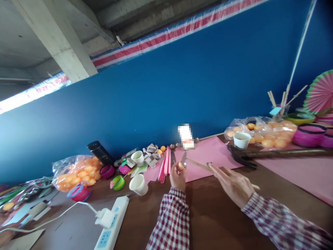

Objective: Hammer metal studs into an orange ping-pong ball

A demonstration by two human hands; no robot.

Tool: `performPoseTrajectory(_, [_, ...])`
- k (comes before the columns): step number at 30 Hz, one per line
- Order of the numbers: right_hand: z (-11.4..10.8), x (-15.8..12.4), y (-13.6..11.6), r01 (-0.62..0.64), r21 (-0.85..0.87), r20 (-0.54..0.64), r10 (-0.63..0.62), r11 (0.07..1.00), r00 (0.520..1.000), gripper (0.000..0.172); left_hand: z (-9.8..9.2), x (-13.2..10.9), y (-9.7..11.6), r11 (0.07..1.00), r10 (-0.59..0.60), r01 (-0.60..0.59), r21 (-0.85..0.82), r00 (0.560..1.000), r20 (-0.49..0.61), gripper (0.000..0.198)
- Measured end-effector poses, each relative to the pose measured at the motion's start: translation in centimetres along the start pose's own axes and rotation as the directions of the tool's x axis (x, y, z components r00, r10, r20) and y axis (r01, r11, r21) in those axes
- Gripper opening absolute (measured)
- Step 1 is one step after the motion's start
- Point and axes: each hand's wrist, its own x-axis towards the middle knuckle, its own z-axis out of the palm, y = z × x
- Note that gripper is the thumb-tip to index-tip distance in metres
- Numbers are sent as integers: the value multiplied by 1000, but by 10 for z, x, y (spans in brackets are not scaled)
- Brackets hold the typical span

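Note:
My left hand (178, 180) has its fingers closed around a small orange ball (180, 166). A grey pointed piece (184, 157) shows just beyond the ball; whether it touches it I cannot tell. My right hand (234, 185) is closed on a thin wooden stick (199, 164). One end of the stick points toward the ball, and the other comes out below the palm. Under and beyond both hands lies a pink paper sheet (213, 152) on the brown table. Folded pink paper strips (164, 165) lie left of my left hand.
White cups (138, 184) and a power strip (111, 225) stand left. Bags of orange balls (78, 173) lie on both sides. A dark hammer-like tool (275, 153) stretches across the right. A blue partition (156, 104) rises behind. Another person's hand (6, 236) shows lower left.

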Motion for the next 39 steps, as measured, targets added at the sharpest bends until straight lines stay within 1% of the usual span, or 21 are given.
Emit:
performPoseTrajectory(2, [-1,0,-1,11,18,4,-11,1000,1000,42,0,0,0,1000,-8,8,-24,1000,9,40])
performPoseTrajectory(6, [-2,0,-1,-39,20,-13,40,999,999,42,-1,0,-1,998,55,-55,-25,998,-5,42])
performPoseTrajectory(11, [1,0,0,36,-13,12,-36,999,999,42,-1,1,-3,999,53,-53,-10,998,-13,40])
performPoseTrajectory(13, [1,0,0,34,-24,-12,-34,999,999,42,-1,1,-2,998,60,-60,3,998,-17,41])
performPoseTrajectory(16, [0,0,-1,-5,-37,-47,3,999,999,42,-1,1,0,999,52,-52,8,999,-17,42])
performPoseTrajectory(22, [0,0,0,12,-24,1,-12,1000,1000,41,1,0,-2,997,31,-32,-65,999,-21,40])
performPoseTrajectory(26, [1,0,0,-35,-2,-19,35,999,999,41,1,0,-1,998,54,-56,-31,998,-42,43])
performPoseTrajectory(30, [2,0,0,12,9,24,-12,1000,1000,41,1,0,-1,998,33,-34,-57,999,-17,38])
performPoseTrajectory(35, [3,0,0,-48,29,-2,48,998,999,42,1,0,-3,997,60,-60,-57,998,-2,39])
performPoseTrajectory(39, [3,-1,0,-30,16,24,29,999,999,42,3,-1,-5,993,46,-44,-107,999,13,39])
